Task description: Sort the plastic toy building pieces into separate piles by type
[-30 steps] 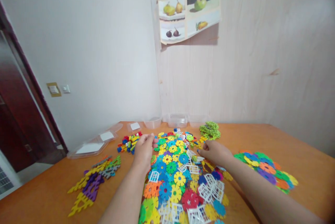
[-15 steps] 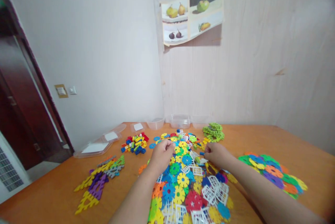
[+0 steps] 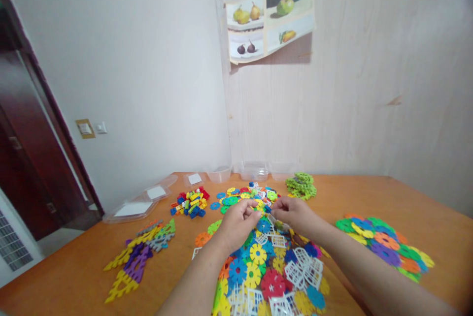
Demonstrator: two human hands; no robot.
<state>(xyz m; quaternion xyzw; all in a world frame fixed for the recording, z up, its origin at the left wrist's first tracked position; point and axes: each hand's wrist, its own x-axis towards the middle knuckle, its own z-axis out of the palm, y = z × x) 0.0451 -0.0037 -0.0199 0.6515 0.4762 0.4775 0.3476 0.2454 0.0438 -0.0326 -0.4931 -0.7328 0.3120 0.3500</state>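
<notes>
My left hand [image 3: 239, 222] is over the middle of a long heap of plastic building pieces, its thumb and fingers closed together. Whatever it may hold is hidden. Just to the right, my right hand [image 3: 295, 215] is also closed in a pinch, its fingertips close to the left ones; nothing I can name shows in it. Beneath them are notched snowflake discs, such as a yellow disc [image 3: 257, 253], a blue disc [image 3: 237, 270] and a red disc [image 3: 273, 283]. White lattice pieces [image 3: 305, 269] lie among them.
Small bricks [image 3: 190, 203] are piled at the left, with toothed strips [image 3: 138, 259] in front. Green pieces [image 3: 301, 186] sit back right; larger notched discs [image 3: 386, 247] lie right. Clear plastic containers [image 3: 254, 171] and lids [image 3: 135, 208] line the wooden table's [image 3: 354, 198] far edge.
My right hand has moved left, away from where a small blue piece showed at its fingertips. My left hand has shifted slightly right and nearer, so the two hands are closer together.
</notes>
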